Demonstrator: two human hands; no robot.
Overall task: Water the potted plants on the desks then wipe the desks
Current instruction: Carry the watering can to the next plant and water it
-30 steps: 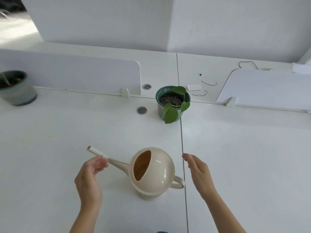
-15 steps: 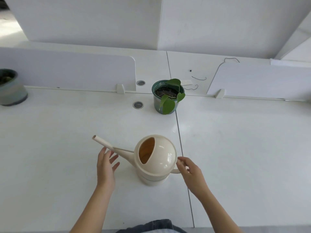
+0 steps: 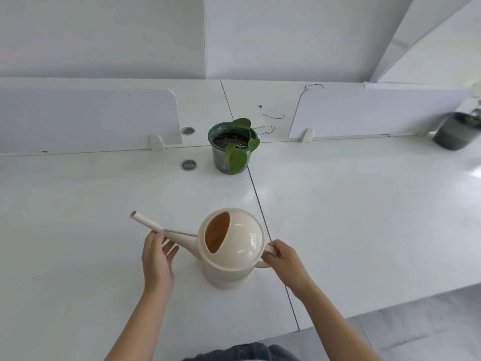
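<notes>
The handle of the watering can point(image 3: 234, 246) is mostly hidden inside the right hand point(image 3: 285, 259), so the closure of the fingers cannot be judged. A second dark pot point(image 3: 454, 135) at the right edge is blurred, its plant cut off

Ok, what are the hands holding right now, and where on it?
The watering can: the right hand grips its handle, the left hand cups the spout from below. It stands on the desk.
</notes>
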